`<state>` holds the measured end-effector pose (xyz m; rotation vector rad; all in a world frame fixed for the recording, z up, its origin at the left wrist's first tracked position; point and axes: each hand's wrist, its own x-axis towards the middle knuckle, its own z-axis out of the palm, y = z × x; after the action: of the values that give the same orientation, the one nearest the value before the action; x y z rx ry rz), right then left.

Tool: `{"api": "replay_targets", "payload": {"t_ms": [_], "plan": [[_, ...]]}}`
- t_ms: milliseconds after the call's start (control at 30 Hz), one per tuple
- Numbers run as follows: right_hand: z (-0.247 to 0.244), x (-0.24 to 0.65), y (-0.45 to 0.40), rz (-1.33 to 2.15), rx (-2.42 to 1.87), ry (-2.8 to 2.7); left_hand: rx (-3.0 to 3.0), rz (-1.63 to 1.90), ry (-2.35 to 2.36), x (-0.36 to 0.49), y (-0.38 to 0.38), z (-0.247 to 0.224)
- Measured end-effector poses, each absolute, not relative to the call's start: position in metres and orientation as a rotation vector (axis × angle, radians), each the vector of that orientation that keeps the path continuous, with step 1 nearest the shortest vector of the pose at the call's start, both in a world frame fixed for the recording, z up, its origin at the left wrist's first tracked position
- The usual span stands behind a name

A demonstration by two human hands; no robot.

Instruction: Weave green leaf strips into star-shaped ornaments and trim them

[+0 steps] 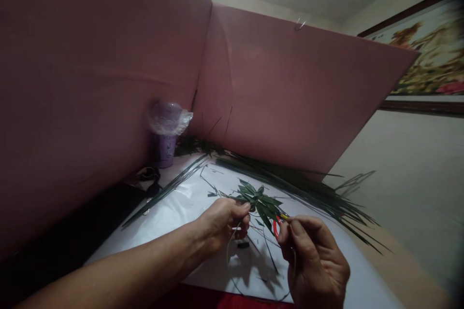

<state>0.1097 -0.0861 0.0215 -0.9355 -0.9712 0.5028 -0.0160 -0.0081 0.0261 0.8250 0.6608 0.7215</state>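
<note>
Now my L hand (232,217) pinches the green leaf piece (257,197), lower centre of pic; my R hand (317,258) grips a red-and-yellow thing (284,217) beside it. If L pinch is too loose, or the thin strand (227,257) catches, leaves may twist.

Your left hand (226,219) pinches a green leaf cluster (257,198) above the white sheet (217,183), while your right hand (315,256) grips a red-and-yellow tool (277,224) just beside it. Long green leaves (290,178) lie on the far side; a purple cup (167,147) stands far left.
</note>
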Motion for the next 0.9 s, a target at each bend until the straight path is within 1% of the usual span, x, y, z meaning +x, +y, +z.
{"api": "replay_targets", "payload": {"t_ms": [267,400,500,700,900], "plan": [[0.017,0.114,-0.086,0.401,-0.963,-1.098,0.83,0.711,0.624,-0.016,-0.005,0.023],[0.015,0.116,-0.084,0.431,-0.991,-1.141,0.849,0.743,0.618,-0.015,-0.005,0.02],[0.015,0.115,-0.081,0.476,-1.025,-1.143,0.962,0.843,0.598,-0.014,-0.007,0.019],[0.021,0.111,-0.078,0.63,-1.099,-1.037,1.358,1.111,0.631,-0.014,-0.018,0.029],[0.021,0.11,-0.078,0.745,-0.984,-0.919,2.19,1.479,0.811,-0.02,-0.031,0.029]]}}
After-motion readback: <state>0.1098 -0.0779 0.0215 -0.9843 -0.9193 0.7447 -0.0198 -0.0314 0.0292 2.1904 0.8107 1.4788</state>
